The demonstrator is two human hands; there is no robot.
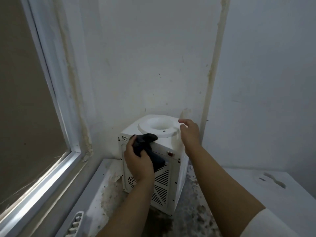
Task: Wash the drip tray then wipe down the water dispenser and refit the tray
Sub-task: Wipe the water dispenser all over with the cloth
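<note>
The white plastic countertop water dispenser (153,161) sits in the far corner, turned with its vented back panel toward the camera, the round bottle well on top with no bottle in it. The left hand (138,161) grips a dark bunched cloth (147,146), pressing it on the near top edge with a tail draped down over the back panel. The right hand (189,134) is at the dispenser's right upper corner, fingers relaxed and spread, holding nothing; whether it touches the casing is hard to say. So this looks like the wipe-down stage. No drip tray in sight, so where it is cannot be told from here. The unit stands on a worn, stained grey ledge (196,211), a window frame (56,117) to the left, scuffed white walls (153,65) behind. The risk: with no bottle the unit is likely light, and a firm wipe could slide or tip it unless that right hand braces it. A wet cloth near the red switch (170,153) and vents could also let moisture in.
</note>
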